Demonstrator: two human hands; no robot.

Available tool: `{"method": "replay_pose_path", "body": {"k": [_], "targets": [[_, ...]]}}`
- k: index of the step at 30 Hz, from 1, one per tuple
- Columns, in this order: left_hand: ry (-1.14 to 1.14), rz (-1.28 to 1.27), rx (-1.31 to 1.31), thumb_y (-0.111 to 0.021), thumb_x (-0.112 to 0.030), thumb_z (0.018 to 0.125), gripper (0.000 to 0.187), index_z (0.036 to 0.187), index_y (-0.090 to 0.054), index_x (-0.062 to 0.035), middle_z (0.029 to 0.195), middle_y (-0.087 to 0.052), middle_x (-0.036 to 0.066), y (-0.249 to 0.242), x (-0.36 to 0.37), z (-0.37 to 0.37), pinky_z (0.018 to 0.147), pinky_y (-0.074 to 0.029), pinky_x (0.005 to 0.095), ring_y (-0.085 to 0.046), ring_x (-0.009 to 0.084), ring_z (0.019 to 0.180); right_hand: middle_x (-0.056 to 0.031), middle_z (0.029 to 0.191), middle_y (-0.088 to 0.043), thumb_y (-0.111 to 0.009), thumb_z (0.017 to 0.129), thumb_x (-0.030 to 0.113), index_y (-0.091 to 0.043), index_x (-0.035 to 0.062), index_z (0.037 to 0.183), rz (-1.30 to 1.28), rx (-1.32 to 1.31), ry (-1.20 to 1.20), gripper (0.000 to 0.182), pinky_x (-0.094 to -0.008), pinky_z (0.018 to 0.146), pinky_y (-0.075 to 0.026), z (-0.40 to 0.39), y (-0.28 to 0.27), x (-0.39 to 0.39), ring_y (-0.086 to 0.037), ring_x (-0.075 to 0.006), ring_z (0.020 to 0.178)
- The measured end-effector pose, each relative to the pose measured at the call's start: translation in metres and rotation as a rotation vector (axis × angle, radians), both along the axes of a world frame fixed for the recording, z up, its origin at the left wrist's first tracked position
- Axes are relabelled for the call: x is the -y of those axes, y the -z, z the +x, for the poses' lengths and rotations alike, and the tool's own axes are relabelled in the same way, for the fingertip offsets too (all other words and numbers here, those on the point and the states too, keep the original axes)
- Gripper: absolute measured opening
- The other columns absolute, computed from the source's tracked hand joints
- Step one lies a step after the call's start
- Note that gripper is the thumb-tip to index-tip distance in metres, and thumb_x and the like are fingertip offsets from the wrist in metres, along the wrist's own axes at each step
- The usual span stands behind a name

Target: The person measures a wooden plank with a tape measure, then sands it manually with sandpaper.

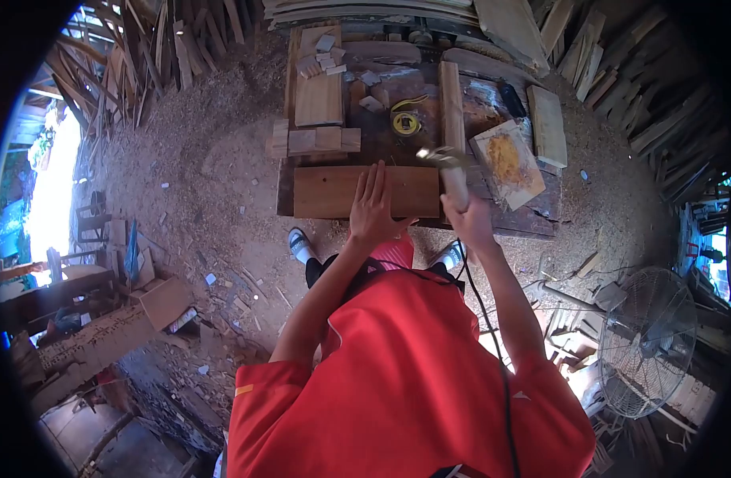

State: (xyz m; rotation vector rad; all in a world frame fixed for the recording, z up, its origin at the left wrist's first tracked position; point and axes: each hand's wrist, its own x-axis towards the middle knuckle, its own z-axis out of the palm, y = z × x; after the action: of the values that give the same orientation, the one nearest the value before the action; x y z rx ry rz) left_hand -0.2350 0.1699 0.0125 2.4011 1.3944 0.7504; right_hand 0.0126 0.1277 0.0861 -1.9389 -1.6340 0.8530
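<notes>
The left hand (372,209) is pressing flat on a reddish-brown board (326,193) at the centre of the frame, its fingers lying close together and its thumb spreading to the right. The right hand (471,221), just right of centre, is closing around the handle of a hammer (455,185), whose head is blurring above the board's right end. The board is lying along the near edge of a dark, worn desk (381,143) in the upper middle of the frame. Beyond it, a yellow tape measure (405,123) is resting on the desk. Small wood blocks (326,60) are sitting at the desk's upper left, and a stained board (506,163) is lying at its right. A narrow plank (451,103) is running lengthwise between the tape measure and the stained board.

Around the desk, wood scraps and shavings are littering the earthy floor (222,171). Timber strips (194,44) are leaning at the upper left, and more pieces (620,88) are crowding the upper right. A wire-caged fan (648,342) is standing at the lower right, while bright daylight is showing at the left edge.
</notes>
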Motion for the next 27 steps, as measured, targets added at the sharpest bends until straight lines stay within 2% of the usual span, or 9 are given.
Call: {"method": "replay_pose_path", "body": {"k": [2, 5, 8, 11, 14, 17, 20, 24, 27], "targets": [[0.004, 0.010, -0.026, -0.092, -0.063, 0.069, 0.134, 0.164, -0.033, 0.0108, 0.174, -0.032, 0.029, 0.001, 0.000, 0.002, 0.135, -0.025, 0.0545, -0.031, 0.0436, 0.163, -0.0261, 0.089, -0.076, -0.074, 0.101, 0.040, -0.074, 0.0030, 0.107, -0.103, 0.227, -0.190, 0.037, -0.0532, 0.075, -0.058, 0.004, 0.011, 0.000, -0.074, -0.0513, 0.091], [0.008, -0.004, -0.032, -0.092, -0.062, 0.070, 0.134, 0.164, -0.032, 0.0115, 0.173, -0.032, 0.029, -0.001, -0.002, 0.001, 0.136, -0.023, 0.0543, -0.030, 0.0431, 0.163, -0.0265, 0.091, -0.076, -0.073, 0.101, 0.036, -0.075, 0.0041, 0.107, 0.026, 0.177, -0.178, 0.032, -0.0546, 0.079, -0.059, -0.002, -0.009, 0.004, -0.075, -0.0508, 0.093], [0.000, -0.023, -0.018, -0.092, -0.063, 0.070, 0.134, 0.164, -0.033, 0.0113, 0.174, -0.032, 0.029, 0.003, 0.001, 0.001, 0.135, -0.023, 0.0544, -0.030, 0.0430, 0.163, -0.0284, 0.096, -0.076, -0.076, 0.099, 0.034, -0.074, 0.0020, 0.106, 0.214, -0.115, -0.015, 0.033, -0.0568, 0.086, -0.059, -0.015, -0.028, 0.004, -0.074, -0.0498, 0.101], [0.001, -0.009, -0.019, -0.092, -0.063, 0.070, 0.134, 0.164, -0.033, 0.0110, 0.174, -0.032, 0.029, 0.002, -0.001, 0.000, 0.135, -0.023, 0.0544, -0.030, 0.0430, 0.163, -0.0288, 0.095, -0.076, -0.078, 0.098, 0.034, -0.073, -0.0002, 0.107, 0.112, -0.124, 0.056, 0.036, -0.0537, 0.085, -0.059, -0.015, -0.010, 0.003, -0.075, -0.0490, 0.099], [-0.004, -0.006, -0.026, -0.091, -0.064, 0.070, 0.135, 0.165, -0.032, 0.0113, 0.174, -0.032, 0.029, 0.000, -0.003, 0.001, 0.135, -0.023, 0.0542, -0.030, 0.0430, 0.163, -0.0282, 0.092, -0.076, -0.079, 0.099, 0.038, -0.072, -0.0012, 0.109, -0.138, 0.245, -0.208, 0.041, -0.0479, 0.076, -0.059, 0.007, 0.002, 0.002, -0.075, -0.0481, 0.093], [-0.006, -0.008, -0.023, -0.091, -0.064, 0.071, 0.135, 0.165, -0.031, 0.0120, 0.174, -0.032, 0.029, 0.000, -0.001, 0.002, 0.136, -0.023, 0.0541, -0.030, 0.0431, 0.163, -0.0245, 0.087, -0.074, -0.076, 0.102, 0.037, -0.071, -0.0007, 0.113, 0.076, 0.191, -0.197, 0.040, -0.0413, 0.071, -0.057, 0.016, -0.004, 0.003, -0.078, -0.0402, 0.084], [-0.004, -0.005, -0.023, -0.091, -0.065, 0.071, 0.136, 0.164, -0.030, 0.0133, 0.174, -0.031, 0.029, -0.002, -0.001, 0.001, 0.136, -0.021, 0.0544, -0.029, 0.0430, 0.164, -0.0196, 0.085, -0.072, -0.074, 0.104, 0.033, -0.071, 0.0001, 0.115, -0.028, -0.210, 0.033, 0.035, -0.0382, 0.072, -0.055, 0.009, -0.040, 0.007, -0.075, -0.0288, 0.079], [0.001, -0.015, -0.037, -0.090, -0.066, 0.072, 0.136, 0.164, -0.029, 0.0145, 0.174, -0.030, 0.029, -0.001, 0.000, 0.001, 0.137, -0.019, 0.0546, -0.027, 0.0427, 0.164, -0.0126, 0.088, -0.071, -0.078, 0.102, 0.024, -0.069, 0.0005, 0.118, 0.308, -0.273, 0.019, 0.030, -0.0351, 0.074, -0.054, 0.013, -0.052, 0.001, -0.069, -0.0194, 0.080], [-0.003, -0.019, -0.036, -0.089, -0.066, 0.072, 0.136, 0.164, -0.029, 0.0139, 0.175, -0.030, 0.029, 0.001, 0.000, 0.001, 0.137, -0.019, 0.0545, -0.026, 0.0424, 0.165, -0.0150, 0.096, -0.074, -0.082, 0.097, 0.026, -0.069, 0.0029, 0.123, 0.179, -0.139, -0.136, 0.037, -0.0402, 0.080, -0.056, 0.014, -0.074, -0.009, -0.074, -0.0283, 0.089]]}}
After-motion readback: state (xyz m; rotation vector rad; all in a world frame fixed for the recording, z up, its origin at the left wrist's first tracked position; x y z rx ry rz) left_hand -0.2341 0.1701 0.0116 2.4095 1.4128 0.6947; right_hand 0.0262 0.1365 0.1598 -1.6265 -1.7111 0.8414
